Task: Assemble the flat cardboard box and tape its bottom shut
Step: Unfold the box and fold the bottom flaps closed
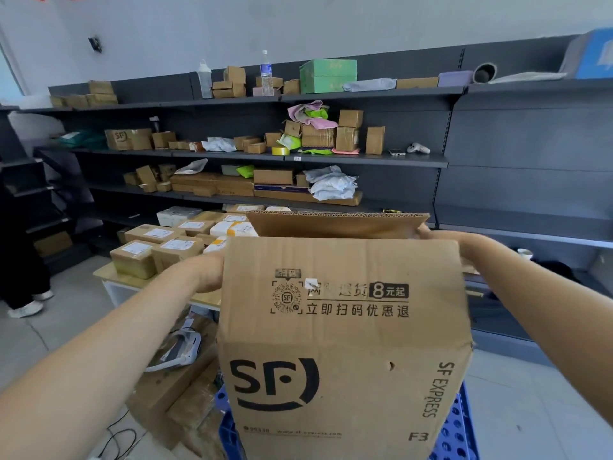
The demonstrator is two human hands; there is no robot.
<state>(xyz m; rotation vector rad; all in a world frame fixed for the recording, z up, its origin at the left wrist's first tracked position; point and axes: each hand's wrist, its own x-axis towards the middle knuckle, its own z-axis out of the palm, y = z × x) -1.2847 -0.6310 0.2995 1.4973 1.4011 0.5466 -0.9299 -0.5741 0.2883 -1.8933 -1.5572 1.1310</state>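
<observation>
A brown cardboard box (345, 336) with black SF Express print is held up in front of me, opened into a tube. Its near flap stands up and its far flap (335, 224) rises behind it. My left hand (207, 272) grips the box's upper left side, fingers hidden behind the cardboard. My right hand (447, 240) holds the upper right corner, fingers over the far edge. A roll of yellow tape (280, 150) lies on a shelf behind, far from both hands.
Dark metal shelves (365, 159) with several small parcels span the wall ahead. A low table (116, 277) with labelled boxes stands at left. A blue plastic crate (457, 429) is under the box. Flat cardboard and a white device (182, 350) lie on the floor. A person's legs (23, 277) stand far left.
</observation>
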